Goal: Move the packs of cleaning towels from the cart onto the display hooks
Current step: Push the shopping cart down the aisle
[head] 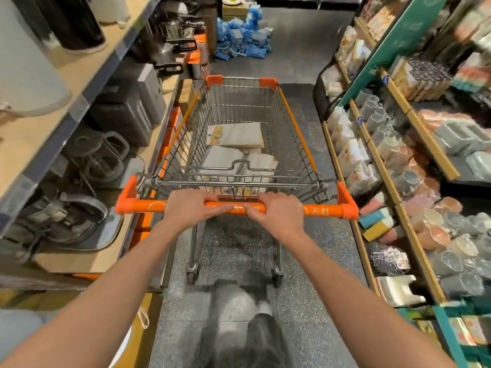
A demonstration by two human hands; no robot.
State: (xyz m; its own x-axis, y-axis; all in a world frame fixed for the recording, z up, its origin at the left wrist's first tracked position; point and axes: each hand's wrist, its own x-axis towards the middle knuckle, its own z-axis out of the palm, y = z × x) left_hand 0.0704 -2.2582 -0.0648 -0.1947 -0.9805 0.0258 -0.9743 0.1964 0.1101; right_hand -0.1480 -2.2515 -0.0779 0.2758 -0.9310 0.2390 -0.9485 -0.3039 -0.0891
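Both hands grip the orange handle point(316, 209) of the cart point(297, 128). The left hand point(190, 209) curls its fingers over the bar just left of the middle, and the right hand point(279, 212) curls round it just right of the middle; their fingertips nearly meet at the centre. Bare forearms reach in from the near edge.

Inside the wire basket lie the packs of cleaning towels point(235, 139): flat pale packs on the basket floor, one toward the far end with a printed header card at its left edge, and others nearer the handle, partly hidden behind the folded child-seat wire.

The cart stands on a dark speckled floor point(305, 49) in a narrow aisle. On the left runs a shelf unit point(79, 75) carrying dark appliances and tall containers, with orange boxes point(198, 49) farther along. On the right, shelves point(377, 155) with wooden edges carry wrapped packs, clear cups and coloured sponges, blurred toward the right edge. At the far end of the aisle, a heap of blue packages point(243, 38) sits on the floor. Near the bottom, below the cart, the person's legs appear, blurred.
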